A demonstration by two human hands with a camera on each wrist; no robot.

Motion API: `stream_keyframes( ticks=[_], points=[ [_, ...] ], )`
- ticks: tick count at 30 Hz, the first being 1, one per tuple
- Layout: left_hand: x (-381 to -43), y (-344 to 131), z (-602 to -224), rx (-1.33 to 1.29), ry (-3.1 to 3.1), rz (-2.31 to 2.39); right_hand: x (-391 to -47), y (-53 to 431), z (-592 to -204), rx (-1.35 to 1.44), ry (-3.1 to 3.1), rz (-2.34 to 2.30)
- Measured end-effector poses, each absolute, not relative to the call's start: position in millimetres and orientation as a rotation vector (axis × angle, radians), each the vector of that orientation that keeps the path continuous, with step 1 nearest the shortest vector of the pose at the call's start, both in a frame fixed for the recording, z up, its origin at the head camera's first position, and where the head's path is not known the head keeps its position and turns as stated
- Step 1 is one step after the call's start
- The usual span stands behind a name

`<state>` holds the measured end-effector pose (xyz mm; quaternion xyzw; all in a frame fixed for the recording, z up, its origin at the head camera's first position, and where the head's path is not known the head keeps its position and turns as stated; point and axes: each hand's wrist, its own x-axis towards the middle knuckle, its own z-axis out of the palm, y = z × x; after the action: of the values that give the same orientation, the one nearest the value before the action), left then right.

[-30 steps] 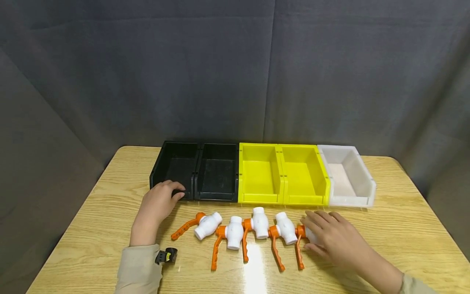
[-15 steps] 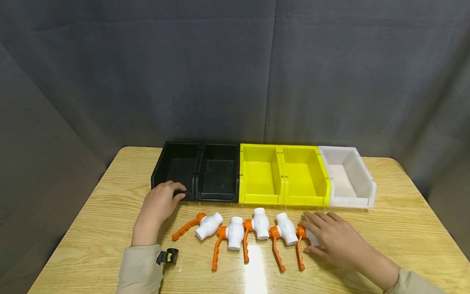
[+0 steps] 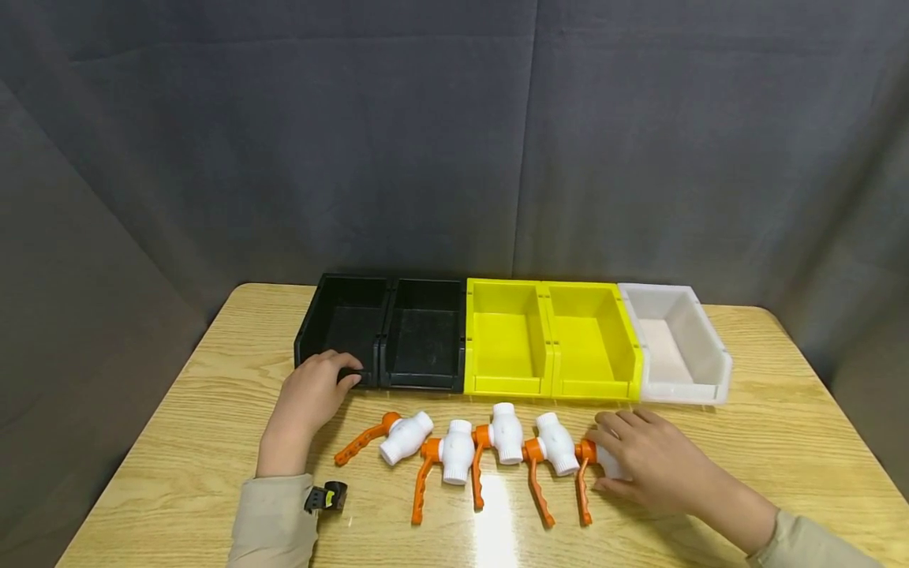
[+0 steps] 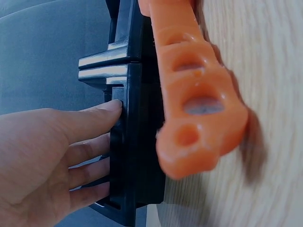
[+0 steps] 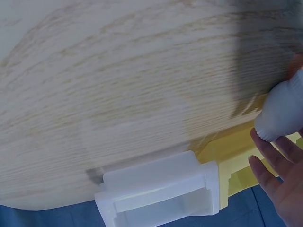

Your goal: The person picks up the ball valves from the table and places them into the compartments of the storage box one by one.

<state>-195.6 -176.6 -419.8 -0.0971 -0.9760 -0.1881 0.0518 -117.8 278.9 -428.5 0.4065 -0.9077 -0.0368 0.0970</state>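
Observation:
Five-part row aside, my left hand (image 3: 310, 394) holds the front wall of the leftmost black bin (image 3: 348, 319), thumb outside (image 4: 102, 116) and fingers inside. An orange valve handle (image 4: 194, 104) looms close in the left wrist view. My right hand (image 3: 656, 461) rests over the rightmost ball valve (image 3: 611, 461), its fingers loosely extended and touching the white body (image 5: 281, 111); the hand partly hides that valve. Several more white ball valves with orange handles lie in a row between my hands, among them one at the left (image 3: 406, 438) and one in the middle (image 3: 507, 434).
Right of the held bin stand another black bin (image 3: 424, 371), two yellow bins (image 3: 506, 384) and a white bin (image 3: 685, 390), side by side along the back. A grey curtain (image 3: 454, 158) hangs behind the wooden table (image 3: 177, 442). A small black strap piece (image 3: 327, 497) sits by the left sleeve.
Both hands keep their places on the bin and at the valve. The whole head view has shifted very slightly; the valves and bins stay as they were.

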Motion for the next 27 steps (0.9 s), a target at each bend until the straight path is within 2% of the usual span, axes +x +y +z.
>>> stream_keyframes(
  ticks=[27],
  points=[
    [-194, -176, -419, -0.300, -2.968, -0.563, -125, 294, -405, 1.351, -2.535, -0.231]
  ],
)
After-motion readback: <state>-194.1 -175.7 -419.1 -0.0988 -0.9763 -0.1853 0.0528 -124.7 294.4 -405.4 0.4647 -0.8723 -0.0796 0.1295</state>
